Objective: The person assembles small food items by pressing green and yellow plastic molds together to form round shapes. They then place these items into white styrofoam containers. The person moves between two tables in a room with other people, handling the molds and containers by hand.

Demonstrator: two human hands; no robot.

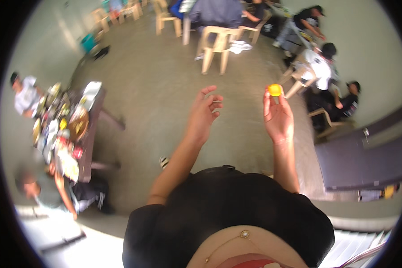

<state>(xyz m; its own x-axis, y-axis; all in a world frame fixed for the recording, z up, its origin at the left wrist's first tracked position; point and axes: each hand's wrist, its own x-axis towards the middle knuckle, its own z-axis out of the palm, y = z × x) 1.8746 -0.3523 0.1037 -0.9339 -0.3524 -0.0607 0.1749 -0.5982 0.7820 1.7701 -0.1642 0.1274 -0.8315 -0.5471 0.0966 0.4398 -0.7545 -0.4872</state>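
Note:
My right hand is raised ahead of me, palm up, with its fingertips closed around a small round yellow object. Its exact kind cannot be made out. My left hand is held up at about the same height, its fingers apart and loosely curled, with nothing in it. A wide gap of open air separates both hands, and neither touches any furniture.
On the left, a long table is heaped with mixed items, with people beside it. A beige plastic chair stands ahead. Several people sit along the right wall, near a dark purple panel. Concrete floor lies between them.

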